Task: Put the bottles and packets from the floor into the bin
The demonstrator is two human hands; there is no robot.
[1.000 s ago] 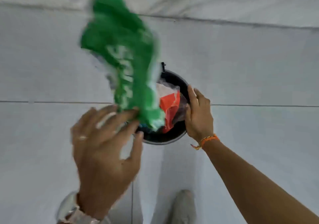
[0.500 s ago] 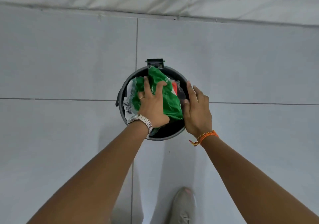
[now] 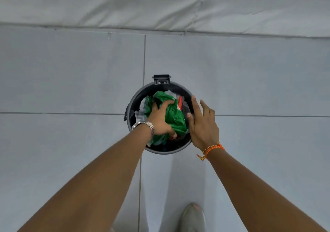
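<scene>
A round dark bin (image 3: 137,97) stands on the tiled floor below me, full of crumpled packets. On top lies a green packet (image 3: 174,116), with a red and white packet (image 3: 180,101) showing beside it. My left hand (image 3: 159,120), a metal watch on its wrist, presses down into the bin with its fingers curled on the green packet. My right hand (image 3: 202,124), with an orange thread band on the wrist, rests on the bin's right rim, fingers spread and thumb inside against the packets. No bottle is visible.
Pale grey floor tiles (image 3: 71,74) surround the bin. A white padded wall or sheet (image 3: 160,3) runs along the far side. The toe of my shoe (image 3: 193,217) is near the bottom edge, in front of the bin. A hinge bracket (image 3: 161,79) sticks out at the bin's far rim.
My left hand brought the green packet down from the air into the bin and now pushes it deeper, crumpling it. My right hand stayed on the right rim.
</scene>
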